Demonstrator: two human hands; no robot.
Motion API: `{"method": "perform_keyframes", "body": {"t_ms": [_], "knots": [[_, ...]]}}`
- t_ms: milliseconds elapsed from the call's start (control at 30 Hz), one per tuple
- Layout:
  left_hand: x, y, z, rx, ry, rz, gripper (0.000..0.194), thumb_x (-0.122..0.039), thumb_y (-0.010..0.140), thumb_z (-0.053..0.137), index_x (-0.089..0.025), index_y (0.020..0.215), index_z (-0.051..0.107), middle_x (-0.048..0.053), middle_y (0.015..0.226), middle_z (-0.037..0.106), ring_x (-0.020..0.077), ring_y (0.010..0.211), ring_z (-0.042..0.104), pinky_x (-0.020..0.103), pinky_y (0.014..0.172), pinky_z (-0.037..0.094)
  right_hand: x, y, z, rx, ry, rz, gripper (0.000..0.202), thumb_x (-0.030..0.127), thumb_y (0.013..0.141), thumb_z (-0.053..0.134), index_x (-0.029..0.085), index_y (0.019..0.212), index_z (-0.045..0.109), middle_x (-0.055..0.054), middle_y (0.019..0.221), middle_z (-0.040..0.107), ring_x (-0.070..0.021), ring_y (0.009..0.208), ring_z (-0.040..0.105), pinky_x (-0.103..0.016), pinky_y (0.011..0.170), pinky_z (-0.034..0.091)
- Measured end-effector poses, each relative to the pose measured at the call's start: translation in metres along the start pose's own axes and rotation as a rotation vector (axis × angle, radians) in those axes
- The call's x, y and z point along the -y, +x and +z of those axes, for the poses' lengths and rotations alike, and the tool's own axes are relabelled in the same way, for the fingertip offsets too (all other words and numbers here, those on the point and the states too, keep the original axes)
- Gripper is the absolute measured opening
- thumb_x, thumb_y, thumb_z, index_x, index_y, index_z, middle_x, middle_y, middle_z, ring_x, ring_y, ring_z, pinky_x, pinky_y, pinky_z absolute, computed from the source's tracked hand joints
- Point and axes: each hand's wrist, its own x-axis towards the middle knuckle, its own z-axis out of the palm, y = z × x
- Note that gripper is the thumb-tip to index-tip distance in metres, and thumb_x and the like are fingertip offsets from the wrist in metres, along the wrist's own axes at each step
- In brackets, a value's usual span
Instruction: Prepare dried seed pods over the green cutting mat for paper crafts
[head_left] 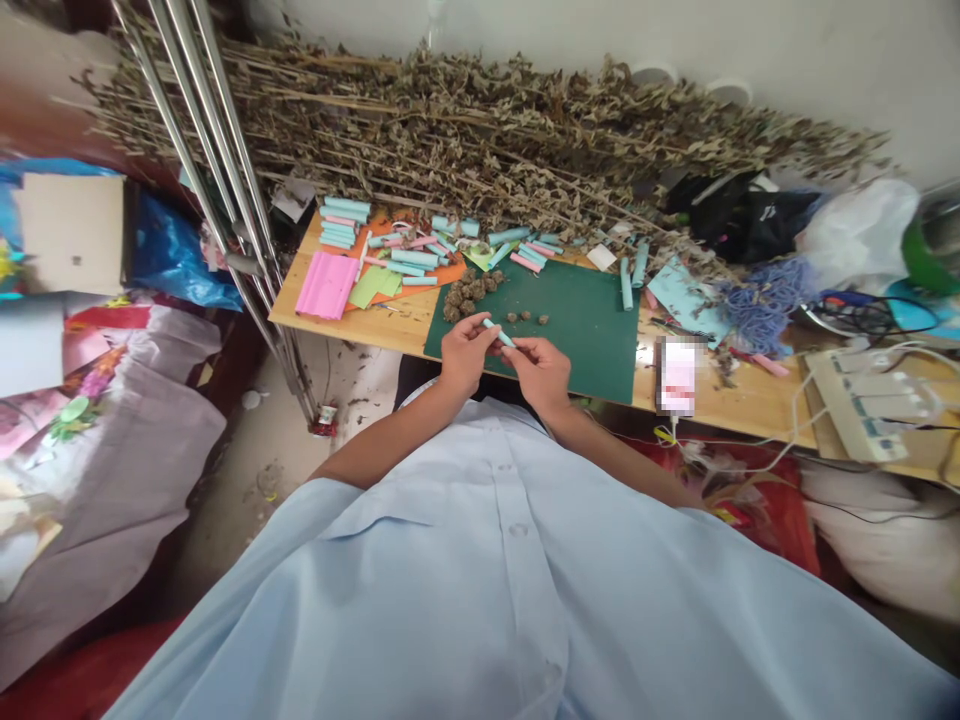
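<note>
A small light-blue paper roll [499,333] is held between my two hands over the near edge of the green mat [592,330]. The fingers of my left hand [465,353] pinch its upper left end. At its lower right end, my right hand [541,372] grips it with thumb and fingers. Just beyond my left hand lies a pile of brown crumbly balls [469,292], with a few smaller balls [526,316] to its right on the mat.
Blue and pink paper rolls [414,260] and a pink sheet [328,285] lie at the table's left. Dried plant stalks [480,130] line the back. On the right are a phone [679,375], blue string [769,300] and a power strip [855,405]. Metal poles [217,150] stand left.
</note>
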Motion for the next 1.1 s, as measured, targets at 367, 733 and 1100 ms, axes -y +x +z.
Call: {"method": "perform_keyframes", "body": {"t_ms": [367,733,1100], "knots": [[-0.011,-0.007,0.000,0.014,-0.172,-0.154,0.032,-0.024,0.078,0.087,-0.015,0.101,0.068,-0.004,0.070,0.068,0.0100,0.063,0.068,0.023,0.065,0.058,0.010,0.000,-0.007,0.030,-0.202,-0.280,0.025,0.046,0.092,0.075,0.024,0.103,0.081,-0.006,0.096,0.083,-0.0225,0.083,0.079,-0.039,0.081,0.067],[-0.014,-0.012,-0.005,0.070,-0.189,-0.255,0.034,-0.029,0.078,0.091,-0.015,0.095,0.065,-0.001,0.070,0.070,0.0117,0.063,0.071,0.024,0.065,0.059,0.024,0.007,-0.018,0.093,-0.368,-0.471,0.017,0.038,0.096,0.071,0.028,0.099,0.084,-0.006,0.101,0.084,-0.0246,0.091,0.080,-0.042,0.088,0.065],[-0.015,-0.011,-0.014,0.132,-0.178,-0.302,0.033,-0.030,0.080,0.091,-0.012,0.098,0.070,0.002,0.071,0.073,0.0112,0.059,0.069,0.023,0.062,0.056,0.035,0.007,-0.023,0.177,-0.141,-0.175,0.024,0.043,0.086,0.080,0.026,0.102,0.083,-0.003,0.086,0.082,-0.0197,0.070,0.077,-0.034,0.070,0.065]]}}
